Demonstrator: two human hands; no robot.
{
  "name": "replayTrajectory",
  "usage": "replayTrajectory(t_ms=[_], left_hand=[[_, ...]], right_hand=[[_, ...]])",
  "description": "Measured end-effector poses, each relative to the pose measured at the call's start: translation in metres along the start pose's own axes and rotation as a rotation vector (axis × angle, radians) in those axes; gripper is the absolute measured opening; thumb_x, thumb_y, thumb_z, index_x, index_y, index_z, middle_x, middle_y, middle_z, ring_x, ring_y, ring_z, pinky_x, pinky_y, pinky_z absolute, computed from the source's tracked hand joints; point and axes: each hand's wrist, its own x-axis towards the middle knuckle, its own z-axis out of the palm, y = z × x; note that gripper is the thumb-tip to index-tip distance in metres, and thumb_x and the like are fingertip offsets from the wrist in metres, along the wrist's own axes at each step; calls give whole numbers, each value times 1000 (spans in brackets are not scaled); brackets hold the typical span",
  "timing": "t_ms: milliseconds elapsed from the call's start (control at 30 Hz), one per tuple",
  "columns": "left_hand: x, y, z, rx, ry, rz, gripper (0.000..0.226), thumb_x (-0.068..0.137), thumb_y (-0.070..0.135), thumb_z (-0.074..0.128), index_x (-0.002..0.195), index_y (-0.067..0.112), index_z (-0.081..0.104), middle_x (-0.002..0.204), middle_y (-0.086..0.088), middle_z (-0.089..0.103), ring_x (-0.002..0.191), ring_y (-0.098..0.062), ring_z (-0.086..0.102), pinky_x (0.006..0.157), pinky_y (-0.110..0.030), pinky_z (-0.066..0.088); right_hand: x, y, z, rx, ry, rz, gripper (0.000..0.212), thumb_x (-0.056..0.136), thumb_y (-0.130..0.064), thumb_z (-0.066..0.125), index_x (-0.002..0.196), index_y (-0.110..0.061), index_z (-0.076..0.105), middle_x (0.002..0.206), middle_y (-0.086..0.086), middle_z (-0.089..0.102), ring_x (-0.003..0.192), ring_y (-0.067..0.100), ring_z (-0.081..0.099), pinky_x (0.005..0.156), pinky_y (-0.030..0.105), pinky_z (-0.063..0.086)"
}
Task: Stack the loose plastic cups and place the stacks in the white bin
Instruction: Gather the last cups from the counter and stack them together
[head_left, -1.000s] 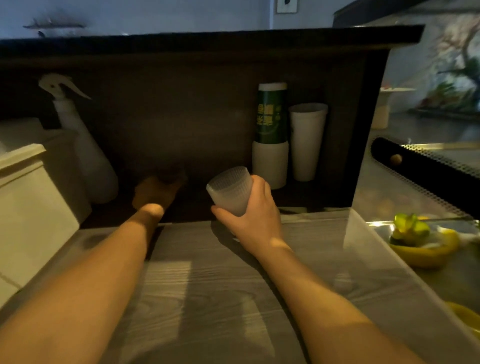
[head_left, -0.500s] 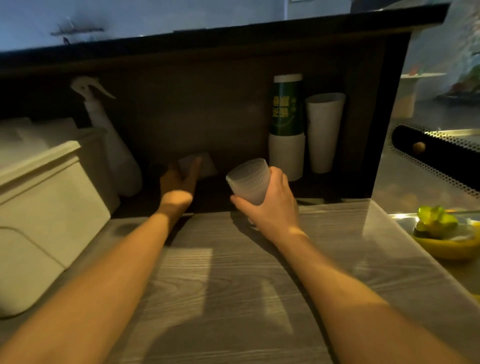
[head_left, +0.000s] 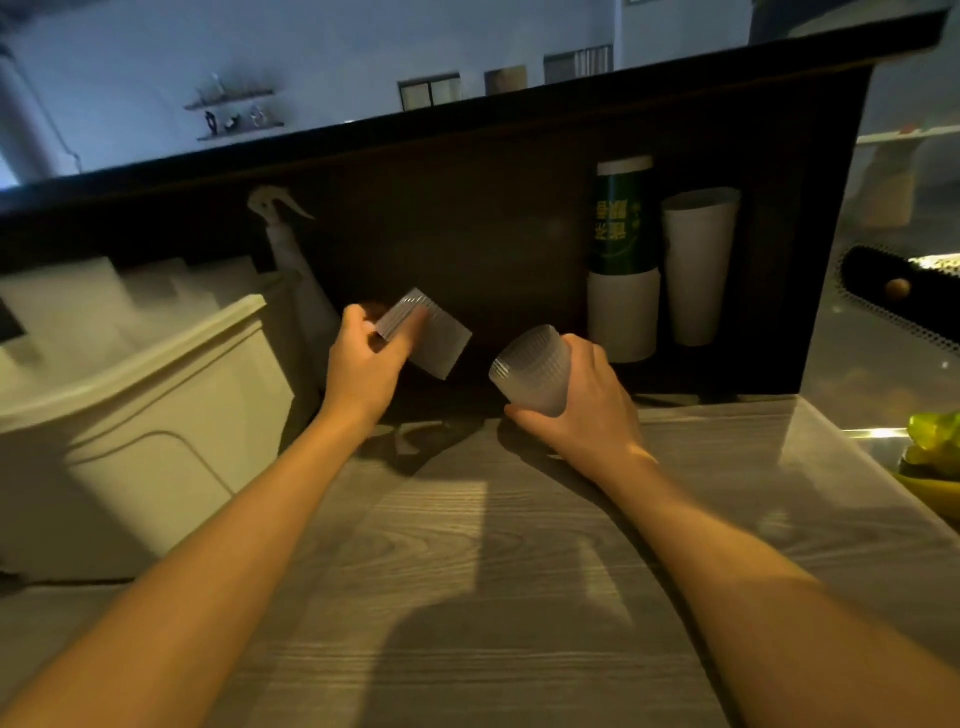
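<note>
My left hand (head_left: 363, 358) grips a ribbed translucent plastic cup (head_left: 428, 338) by one end, tilted, its other end pointing right and down in front of the dark shelf back. My right hand (head_left: 582, 405) holds a small stack of ribbed translucent cups (head_left: 530, 369), mouth turned up and to the left, just above the wooden counter's far edge. The two are apart by about a hand's width. The white bin (head_left: 156, 415) stands at the left of the counter, its rim near my left hand.
A white spray bottle (head_left: 296, 265) stands behind the bin. At the back right are a green-labelled cup stack (head_left: 621, 260) and a tall white cup (head_left: 698, 265). A yellow dish with green fruit (head_left: 935, 457) sits at the right edge. The wooden counter (head_left: 467, 571) lies under my arms.
My left hand has lifted a cup out of the dark recess and drawn it toward me. The right hand has kept its cup stack nearly still. The camera view has tilted up.
</note>
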Motion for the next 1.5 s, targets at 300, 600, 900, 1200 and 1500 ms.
replayTrajectory(t_ms=[300, 600, 900, 1200, 1500], left_hand=[[-24, 26, 9, 96, -127, 215, 37, 93, 57, 48, 106, 25, 63, 102, 5, 63, 95, -3, 60, 76, -11, 46], [-21, 33, 28, 278, -221, 232, 41, 98, 48, 47, 133, 30, 55, 112, 3, 52, 106, -11, 51, 82, -17, 40], [-54, 27, 50, 124, -569, 54, 65, 94, 69, 18, 153, 42, 17, 153, 11, 23, 138, -9, 24, 111, -34, 24], [28, -29, 28, 125, 30, -242, 62, 91, 40, 63, 143, 11, 45, 140, -11, 52, 128, -30, 49, 103, -35, 42], [84, -72, 43, 345, -46, -187, 82, 81, 66, 60, 147, 20, 41, 149, -12, 43, 135, -38, 40, 112, -48, 35]], right_hand=[[-7, -12, -3, 53, -154, -132, 86, 66, -54, 81, 133, -29, 34, 126, -6, 42, 112, 11, 45, 89, 39, 48], [-6, -9, -1, 47, -136, -146, 82, 67, -51, 81, 131, -27, 35, 122, -5, 43, 109, 12, 47, 87, 40, 50], [-9, -11, -1, 38, -158, -187, 83, 67, -44, 82, 134, -27, 36, 123, -5, 44, 111, 13, 47, 88, 39, 50], [-3, -3, -1, 27, -57, -32, 86, 67, -54, 79, 134, -25, 34, 125, -4, 42, 111, 15, 46, 88, 42, 49], [-2, 1, 0, 73, -35, 32, 81, 67, -57, 78, 129, -27, 35, 118, -6, 42, 108, 13, 46, 87, 40, 49]])
